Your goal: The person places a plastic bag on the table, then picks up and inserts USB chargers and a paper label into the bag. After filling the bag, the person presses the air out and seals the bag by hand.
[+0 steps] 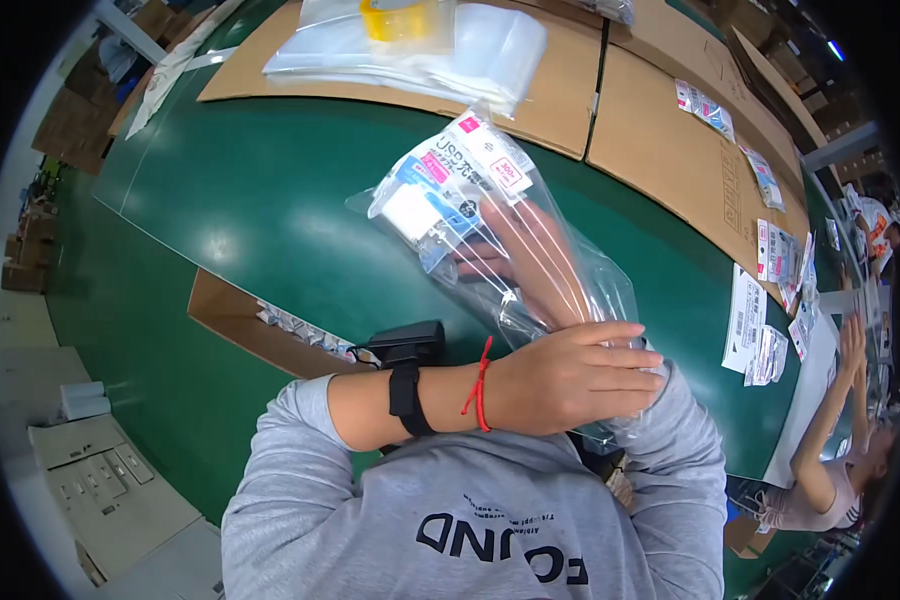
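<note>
My right hand [535, 255] is inside a long clear plastic bag [610, 285], its fingers against a packaged charger [445, 185]. That pack has a white, pink and blue card and a white block showing; whether several packs are stacked there I cannot tell. The fingertips are partly hidden behind it. Across my right wrist lies my left hand [575, 380], its fingers curved over the bag's near end and pressing the film to the wrist. A black strap [407, 398] and a red string bracelet [480, 385] circle the left forearm.
Flattened cardboard [660, 170] covers the far side of the green table [300, 190], carrying clear bags [510, 60] and yellow tape [398, 18]. More charger packs [780, 255] and a printed sheet [745, 318] lie right. An open carton [270, 335] stands left; a co-worker [820, 480] is at right.
</note>
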